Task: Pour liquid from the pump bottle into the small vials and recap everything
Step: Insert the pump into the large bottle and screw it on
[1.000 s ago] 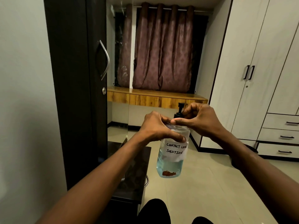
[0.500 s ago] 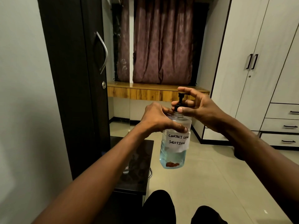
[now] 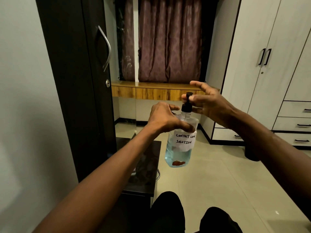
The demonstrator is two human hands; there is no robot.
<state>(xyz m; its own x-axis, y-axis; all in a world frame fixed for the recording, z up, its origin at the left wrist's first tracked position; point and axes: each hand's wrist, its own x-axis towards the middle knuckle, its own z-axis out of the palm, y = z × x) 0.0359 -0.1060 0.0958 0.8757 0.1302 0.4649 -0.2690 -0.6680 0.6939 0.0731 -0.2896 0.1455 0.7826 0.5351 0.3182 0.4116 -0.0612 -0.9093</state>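
Note:
I hold a clear pump bottle (image 3: 180, 145) in the air in front of me, about a third full of pale blue liquid, with a white label reading "CONTACT LENS SOLUTION". My left hand (image 3: 165, 119) grips its shoulder from the left. The black pump head (image 3: 186, 105) stands on the neck. My right hand (image 3: 207, 103) pinches the pump stem between thumb and fingers, with the other fingers spread wide. No small vials are in view.
A low dark table (image 3: 143, 167) stands below and left of the bottle, beside a dark wardrobe door (image 3: 75, 81). White cupboards with drawers (image 3: 277, 81) fill the right. A wooden shelf (image 3: 156, 89) and maroon curtains lie ahead. My knees (image 3: 168, 211) show at the bottom.
My right hand has gone from wrapping the pump collar to pinching the stem with fingers spread. The pump head now shows fully. The left hand's grip is unchanged.

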